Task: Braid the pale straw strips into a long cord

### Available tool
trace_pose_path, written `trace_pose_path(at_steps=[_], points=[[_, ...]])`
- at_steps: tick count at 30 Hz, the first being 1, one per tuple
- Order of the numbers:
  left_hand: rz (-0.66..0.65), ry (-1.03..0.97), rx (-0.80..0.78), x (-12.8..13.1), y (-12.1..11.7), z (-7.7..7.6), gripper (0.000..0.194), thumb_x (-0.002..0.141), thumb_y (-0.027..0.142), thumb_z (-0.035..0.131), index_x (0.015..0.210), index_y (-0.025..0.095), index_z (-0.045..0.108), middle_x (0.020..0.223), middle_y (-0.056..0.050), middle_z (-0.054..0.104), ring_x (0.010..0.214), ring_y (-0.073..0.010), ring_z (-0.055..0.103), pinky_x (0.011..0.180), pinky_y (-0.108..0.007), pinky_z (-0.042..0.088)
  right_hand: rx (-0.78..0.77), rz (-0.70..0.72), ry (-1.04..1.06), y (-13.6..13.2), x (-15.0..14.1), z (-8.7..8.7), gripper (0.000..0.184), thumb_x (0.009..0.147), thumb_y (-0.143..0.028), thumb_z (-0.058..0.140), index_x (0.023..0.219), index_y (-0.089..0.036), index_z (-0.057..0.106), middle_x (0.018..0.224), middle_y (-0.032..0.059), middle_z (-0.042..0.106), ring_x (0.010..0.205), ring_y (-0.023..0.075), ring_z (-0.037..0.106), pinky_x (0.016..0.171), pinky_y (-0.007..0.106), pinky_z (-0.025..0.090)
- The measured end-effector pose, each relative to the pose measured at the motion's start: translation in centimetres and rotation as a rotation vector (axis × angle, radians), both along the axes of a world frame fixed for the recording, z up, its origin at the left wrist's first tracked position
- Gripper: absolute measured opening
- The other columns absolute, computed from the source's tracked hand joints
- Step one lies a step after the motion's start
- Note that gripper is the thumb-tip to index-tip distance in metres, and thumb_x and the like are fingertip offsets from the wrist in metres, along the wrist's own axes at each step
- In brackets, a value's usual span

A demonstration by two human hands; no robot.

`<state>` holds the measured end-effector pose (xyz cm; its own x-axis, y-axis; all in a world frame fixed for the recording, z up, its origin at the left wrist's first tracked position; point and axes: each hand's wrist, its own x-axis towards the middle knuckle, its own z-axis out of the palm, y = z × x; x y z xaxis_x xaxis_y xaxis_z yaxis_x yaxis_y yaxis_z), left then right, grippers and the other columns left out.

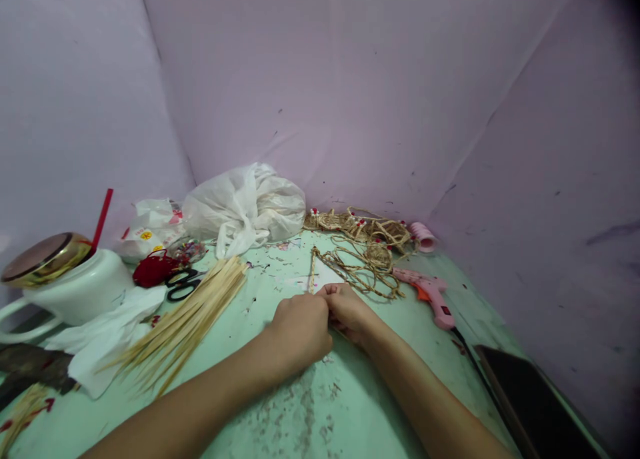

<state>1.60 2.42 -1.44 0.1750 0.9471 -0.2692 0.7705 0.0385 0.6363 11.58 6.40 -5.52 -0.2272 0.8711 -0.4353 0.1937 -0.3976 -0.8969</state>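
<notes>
Close together at the middle of the table are my left hand [303, 326] and my right hand [347, 310]. My left hand is closed in a fist, knuckles up; its fingertips and whatever they pinch are hidden. The fingers of my right hand are bent and pressed on the near part of a flat white triangle [325, 277], whose lower part the hands cover. Braided twine [313, 264] runs along the triangle's left edge. Loose loops of brown twine [367, 276] lie just beyond my right hand.
Right: a pink glue gun [431, 292] with a cord, a dark flat object [530, 402], a pink spool [423, 236]. Left: straw strips [200, 312], black scissors [183, 284], red yarn [155, 269], a white mug [85, 289]. A white plastic bag [245, 206] sits against the back wall.
</notes>
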Motion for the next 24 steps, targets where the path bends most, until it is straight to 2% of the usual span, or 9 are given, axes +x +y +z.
trace_pose_path(at_steps=[2,4,7,9,12,14,17,20,24], points=[[-0.049,0.114,0.057,-0.7,0.5,0.6,0.004,0.053,0.013,0.057,0.053,0.016,0.055,0.053,-0.006,0.052,0.064,-0.0204,0.055,0.055,-0.024,0.034,0.007,0.013,0.045,0.0,0.0,0.0,0.006,0.050,-0.011,0.043,0.049,-0.017,0.043,0.031,-0.0091,0.030,0.028,0.0032,0.019,0.033,0.019,0.008],[-0.036,0.141,0.028,-1.8,1.5,1.2,0.010,0.057,0.019,0.057,0.049,0.015,0.053,0.045,-0.004,0.049,0.050,-0.0175,0.052,0.048,-0.024,0.032,0.011,0.024,0.082,-0.2,0.1,0.2,0.006,0.053,-0.013,0.047,0.050,-0.016,0.043,0.033,-0.0089,0.031,0.029,0.0029,0.019,0.034,0.019,0.008],[0.148,-0.053,-0.055,-3.1,3.1,1.4,0.017,0.066,0.023,0.049,0.053,0.013,0.054,0.042,-0.003,0.049,0.037,-0.0120,0.045,0.041,-0.022,0.029,0.014,0.060,0.115,-0.5,0.4,0.5,0.011,0.058,-0.020,0.053,0.051,-0.016,0.045,0.034,-0.0095,0.030,0.031,0.0028,0.018,0.035,0.020,0.007],[0.213,-0.241,-0.209,-3.3,3.8,1.0,0.016,0.068,0.019,0.046,0.057,0.011,0.055,0.044,-0.003,0.051,0.035,-0.0099,0.043,0.038,-0.021,0.028,0.019,0.080,0.139,-0.6,0.7,0.7,0.014,0.059,-0.023,0.055,0.053,-0.015,0.045,0.034,-0.0097,0.032,0.032,0.0026,0.017,0.035,0.019,0.007],[0.177,-0.487,-0.495,-2.8,4.1,-0.2,0.014,0.066,0.011,0.044,0.057,0.009,0.054,0.048,-0.003,0.054,0.036,-0.0081,0.045,0.037,-0.019,0.029,0.038,0.089,0.162,-0.7,0.9,0.6,0.012,0.059,-0.023,0.055,0.059,-0.016,0.046,0.041,-0.0069,0.044,0.033,0.0027,0.022,0.035,0.018,0.010],[0.169,-0.547,-0.549,-2.5,4.1,-1.0,0.014,0.063,0.007,0.043,0.054,0.009,0.054,0.044,-0.002,0.051,0.035,-0.0072,0.044,0.036,-0.018,0.029,0.063,0.089,0.134,-0.7,1.0,0.4,0.010,0.058,-0.019,0.054,0.064,-0.016,0.046,0.046,-0.0058,0.049,0.034,0.0030,0.026,0.035,0.018,0.012],[0.200,-0.416,-0.462,-2.3,4.0,-1.7,0.011,0.058,0.009,0.048,0.047,0.011,0.051,0.035,0.001,0.042,0.030,-0.0070,0.036,0.032,-0.019,0.023,0.164,0.119,-0.014,-0.6,1.1,0.1,0.006,0.059,-0.013,0.051,0.064,-0.015,0.048,0.049,-0.0049,0.051,0.037,0.0040,0.033,0.038,0.017,0.021],[0.219,-0.311,-0.338,-2.1,3.8,-2.1,0.016,0.054,0.011,0.051,0.041,0.014,0.043,0.030,0.004,0.033,0.027,-0.0059,0.028,0.031,-0.019,0.016,0.371,0.165,-0.305,-0.6,1.2,0.2,0.005,0.060,-0.010,0.050,0.062,-0.013,0.054,0.056,0.0002,0.058,0.049,0.0078,0.046,0.047,0.018,0.031],[0.210,-0.353,-0.239,-1.7,3.6,-2.4,0.018,0.053,0.008,0.050,0.041,0.016,0.039,0.028,0.006,0.027,0.026,-0.0060,0.024,0.032,-0.021,0.013,0.561,0.181,-0.748,-1.1,1.3,1.5,0.011,0.062,-0.018,0.054,0.063,-0.014,0.064,0.060,0.0046,0.063,0.057,0.0125,0.051,0.050,0.021,0.030]])
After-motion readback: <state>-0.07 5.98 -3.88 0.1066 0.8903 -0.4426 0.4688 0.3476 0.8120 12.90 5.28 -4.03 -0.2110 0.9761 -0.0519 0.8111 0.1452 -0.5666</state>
